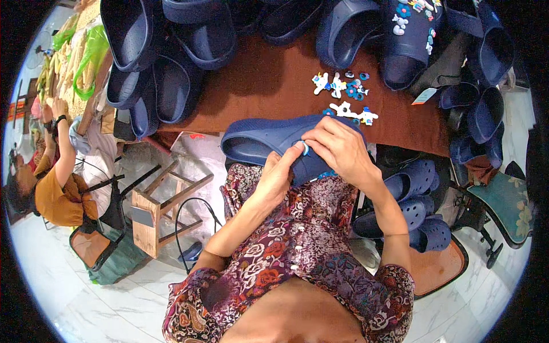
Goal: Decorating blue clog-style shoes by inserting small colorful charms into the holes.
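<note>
A navy clog [257, 134] lies on its side above my lap, at the near edge of the brown-covered table, its opening toward the left. My left hand [275, 176] is closed on it from the near side, thumb pressed beside a small blue-and-white shoe charm [305, 150] on the clog's upper. From the right, my right hand [340, 150] bends over the clog, its fingers pinched at that charm. More blue and white trim shows below, partly hidden by the right hand. Loose shoe charms [337, 86] in white and blue lie on the cloth just beyond.
Navy clogs [171, 86] line the table's far and left sides; one clog [400, 68] carries several charms. More clogs [413, 212] are piled low at right, near a chair [506, 203]. A wooden stool [147, 226] stands at left, with another person [63, 188] beyond.
</note>
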Demonstrator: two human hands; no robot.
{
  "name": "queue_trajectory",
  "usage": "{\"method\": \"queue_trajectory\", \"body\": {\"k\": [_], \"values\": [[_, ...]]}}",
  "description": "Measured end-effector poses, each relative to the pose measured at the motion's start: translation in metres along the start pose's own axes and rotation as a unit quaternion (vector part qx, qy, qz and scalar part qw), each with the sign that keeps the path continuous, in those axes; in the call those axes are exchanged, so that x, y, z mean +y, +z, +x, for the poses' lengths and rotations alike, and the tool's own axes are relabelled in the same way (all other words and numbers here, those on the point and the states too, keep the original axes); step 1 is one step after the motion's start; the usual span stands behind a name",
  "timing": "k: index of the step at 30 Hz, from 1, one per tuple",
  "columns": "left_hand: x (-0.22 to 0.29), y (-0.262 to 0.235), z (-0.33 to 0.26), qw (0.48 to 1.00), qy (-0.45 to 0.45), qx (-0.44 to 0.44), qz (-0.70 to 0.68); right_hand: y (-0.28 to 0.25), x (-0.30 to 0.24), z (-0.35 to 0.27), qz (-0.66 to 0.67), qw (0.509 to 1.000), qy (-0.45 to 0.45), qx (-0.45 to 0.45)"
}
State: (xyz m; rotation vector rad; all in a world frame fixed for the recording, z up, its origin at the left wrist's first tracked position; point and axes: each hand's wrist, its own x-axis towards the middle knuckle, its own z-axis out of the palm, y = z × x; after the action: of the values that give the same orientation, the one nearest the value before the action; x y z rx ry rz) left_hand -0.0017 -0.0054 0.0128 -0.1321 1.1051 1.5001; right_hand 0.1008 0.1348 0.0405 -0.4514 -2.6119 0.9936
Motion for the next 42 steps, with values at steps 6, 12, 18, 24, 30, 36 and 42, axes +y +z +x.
{"method": "queue_trajectory", "body": {"k": [6, 12, 18, 24, 30, 36, 42], "values": [[-0.003, -0.001, 0.001, 0.999, 0.04, -0.026, 0.01, -0.008, 0.0, 0.007, -0.01, 0.998, -0.048, -0.038], [-0.006, 0.002, 0.001, 0.995, 0.081, -0.005, 0.065, -0.011, 0.0, 0.006, 0.005, 0.998, -0.036, -0.061], [-0.009, 0.001, 0.002, 0.989, 0.103, 0.006, 0.102, -0.009, 0.005, 0.007, 0.001, 0.996, -0.067, -0.063], [-0.011, 0.001, 0.001, 0.986, 0.122, 0.013, 0.115, -0.007, 0.007, 0.006, 0.016, 0.996, -0.066, -0.066], [-0.016, 0.001, 0.002, 0.984, 0.122, 0.029, 0.125, -0.004, 0.006, 0.002, 0.019, 0.997, -0.049, -0.064], [-0.024, 0.0, 0.005, 0.981, 0.146, 0.043, 0.118, 0.002, 0.008, -0.008, 0.03, 0.998, -0.038, -0.038], [-0.015, 0.006, 0.0, 0.994, 0.088, 0.023, 0.059, -0.006, 0.009, -0.015, 0.098, 0.994, 0.026, 0.041]]}}
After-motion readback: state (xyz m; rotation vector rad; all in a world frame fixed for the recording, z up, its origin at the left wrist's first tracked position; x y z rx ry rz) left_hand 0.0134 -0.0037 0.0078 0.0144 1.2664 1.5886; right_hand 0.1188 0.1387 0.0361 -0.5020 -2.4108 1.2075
